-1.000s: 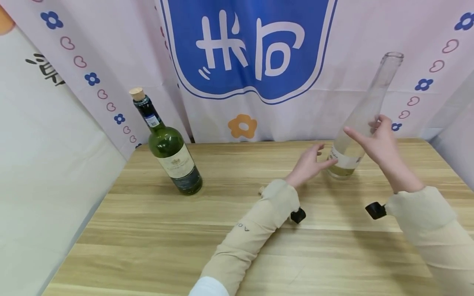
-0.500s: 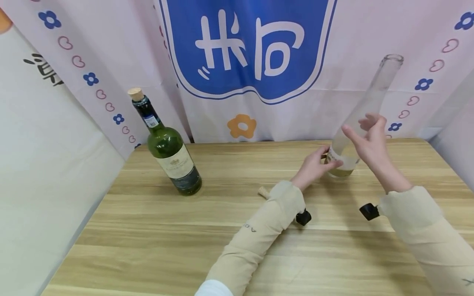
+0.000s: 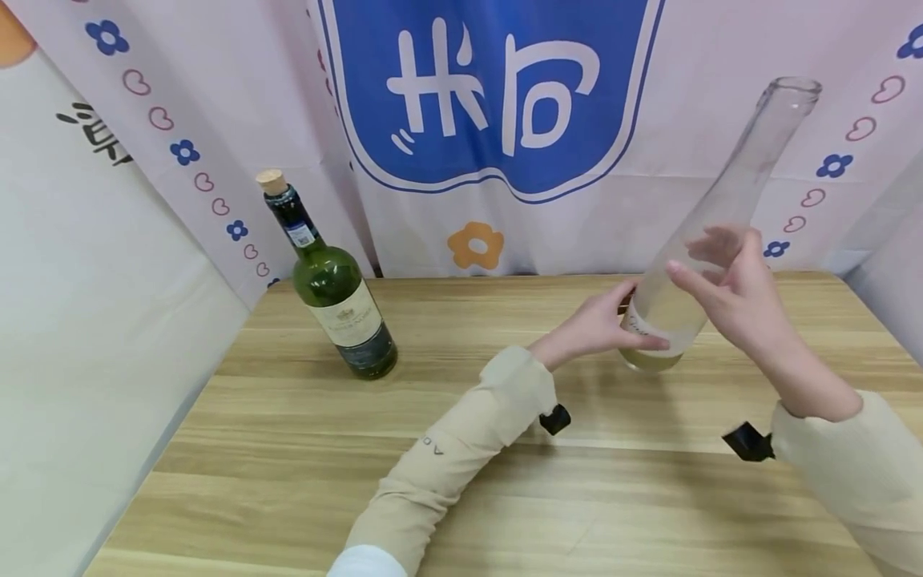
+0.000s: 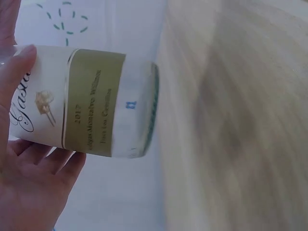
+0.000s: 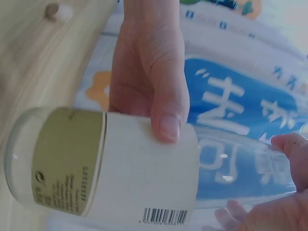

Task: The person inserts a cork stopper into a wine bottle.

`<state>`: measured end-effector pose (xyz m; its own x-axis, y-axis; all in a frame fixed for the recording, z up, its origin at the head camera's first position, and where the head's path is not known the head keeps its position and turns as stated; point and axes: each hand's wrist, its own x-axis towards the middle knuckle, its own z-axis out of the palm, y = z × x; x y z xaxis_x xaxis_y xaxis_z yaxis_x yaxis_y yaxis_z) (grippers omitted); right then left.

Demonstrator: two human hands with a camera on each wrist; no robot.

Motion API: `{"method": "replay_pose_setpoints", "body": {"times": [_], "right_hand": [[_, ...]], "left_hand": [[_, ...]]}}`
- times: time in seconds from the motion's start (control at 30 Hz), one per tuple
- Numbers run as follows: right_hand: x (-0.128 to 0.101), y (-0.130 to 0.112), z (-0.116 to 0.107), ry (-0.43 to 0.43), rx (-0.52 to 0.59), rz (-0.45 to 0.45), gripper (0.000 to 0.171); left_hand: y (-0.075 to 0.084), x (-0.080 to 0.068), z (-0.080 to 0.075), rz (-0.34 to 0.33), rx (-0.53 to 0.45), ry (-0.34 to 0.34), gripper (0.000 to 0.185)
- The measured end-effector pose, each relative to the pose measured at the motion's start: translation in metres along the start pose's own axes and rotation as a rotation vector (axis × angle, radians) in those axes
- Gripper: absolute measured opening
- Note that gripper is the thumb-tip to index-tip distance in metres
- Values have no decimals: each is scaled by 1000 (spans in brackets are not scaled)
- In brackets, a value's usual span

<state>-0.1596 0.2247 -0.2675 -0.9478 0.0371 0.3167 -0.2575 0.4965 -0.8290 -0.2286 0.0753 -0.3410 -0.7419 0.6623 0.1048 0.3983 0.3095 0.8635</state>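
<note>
Clear bottle (image 3: 692,264) at the table's (image 3: 461,481) far right, labelled base between left hand's (image 3: 598,328) thumb and curled fingers (image 4: 48,163). Right hand (image 3: 735,288) higher up, fingers spread loosely about the glass; contact hard to tell. Left forearm stretched low across the wood, right wrist raised. Long axis tilted, open mouth up and to the right, base just off the table.

The left hand (image 4: 29,192) gripped a clear bottle (image 4: 96,103) by its labelled base. Its fingers (image 4: 45,161) curled underneath. The wooden desk (image 4: 236,120) lay blurred beside it.
</note>
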Motion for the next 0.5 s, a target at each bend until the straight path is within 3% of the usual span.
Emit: {"method": "replay_pose_setpoints", "body": {"times": [0.27, 0.5], "right_hand": [[-25, -22, 9, -71, 59, -128, 49], [-43, -30, 24, -129, 123, -190, 56]], "left_hand": [[21, -31, -21, 133, 49, -117, 90], [21, -59, -33, 200, 48, -194, 81]]}}
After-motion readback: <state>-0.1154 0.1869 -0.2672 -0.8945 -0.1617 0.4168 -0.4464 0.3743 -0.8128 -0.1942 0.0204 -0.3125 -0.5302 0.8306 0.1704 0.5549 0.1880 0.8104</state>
